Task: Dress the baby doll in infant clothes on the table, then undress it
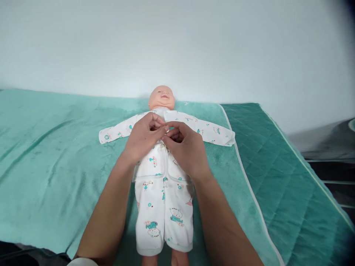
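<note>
A baby doll (161, 96) lies on its back, head away from me, with its arms spread wide. It wears a white printed jacket (151, 162) and matching white trousers (149, 218). Over the doll's chest, my left hand (145, 135) and my right hand (186, 146) meet at the jacket's front opening. The fingertips of both hands are pinched together on the jacket front, around a small pale spot, perhaps a button. Just below them, a small round button (162, 146) shows on the front edge. My fingers partly hide the spot they grip.
A light green blanket (69, 155) lies under the doll. To the right, a darker green quilted cover (266, 166) shows beyond the blanket's white edge. A pale wall (177, 44) rises behind, and dark metal bars (337, 181) stand at the far right.
</note>
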{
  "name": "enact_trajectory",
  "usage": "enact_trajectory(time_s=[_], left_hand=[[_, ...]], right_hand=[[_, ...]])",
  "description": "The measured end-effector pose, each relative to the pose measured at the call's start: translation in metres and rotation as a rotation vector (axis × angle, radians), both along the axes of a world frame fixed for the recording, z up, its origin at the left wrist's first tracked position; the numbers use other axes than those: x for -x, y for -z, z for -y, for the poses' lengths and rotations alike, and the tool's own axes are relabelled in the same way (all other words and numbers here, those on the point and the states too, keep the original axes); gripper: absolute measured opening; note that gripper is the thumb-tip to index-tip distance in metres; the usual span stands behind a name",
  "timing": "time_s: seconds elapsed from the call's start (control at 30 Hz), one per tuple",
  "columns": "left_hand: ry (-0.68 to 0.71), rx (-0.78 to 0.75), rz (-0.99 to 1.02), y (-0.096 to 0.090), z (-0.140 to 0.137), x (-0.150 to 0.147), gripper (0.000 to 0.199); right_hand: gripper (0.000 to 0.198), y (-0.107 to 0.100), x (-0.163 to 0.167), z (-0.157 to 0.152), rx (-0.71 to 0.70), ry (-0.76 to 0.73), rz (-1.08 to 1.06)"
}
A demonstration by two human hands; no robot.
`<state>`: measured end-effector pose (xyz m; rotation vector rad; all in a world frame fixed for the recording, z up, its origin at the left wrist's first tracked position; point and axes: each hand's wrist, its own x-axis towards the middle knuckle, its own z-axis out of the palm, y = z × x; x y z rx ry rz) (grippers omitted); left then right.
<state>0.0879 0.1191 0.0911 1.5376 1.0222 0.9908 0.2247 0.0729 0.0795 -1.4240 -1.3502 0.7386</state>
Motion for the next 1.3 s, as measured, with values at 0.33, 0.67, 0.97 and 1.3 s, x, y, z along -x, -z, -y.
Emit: enact_trajectory(time_s=[0.33, 0.67, 0.97, 1.3], left_hand=[[0.015, 0.019, -0.091, -0.005, 0.000, 0.008, 0.009], [0.199, -0.070, -0.350, -0.009, 0.027, 0.029, 0.013], [0.144, -0.268, -0.357, 0.014, 0.034, 0.021, 0.007], [0.156, -0.110, -0.105, 0.016, 0.033, 0.028, 0.019]], right_hand=[[0.032, -0.012, 0.000, 0.015, 0.056, 0.019, 0.415], [0.010, -0.030, 0.003, 0.044, 0.242, -0.115, 0.876], [0.008, -0.029, 0.013, 0.047, 0.300, -0.117, 1.015], [0.004, -0.013, 0.008, 0.046, 0.232, -0.039, 0.933]])
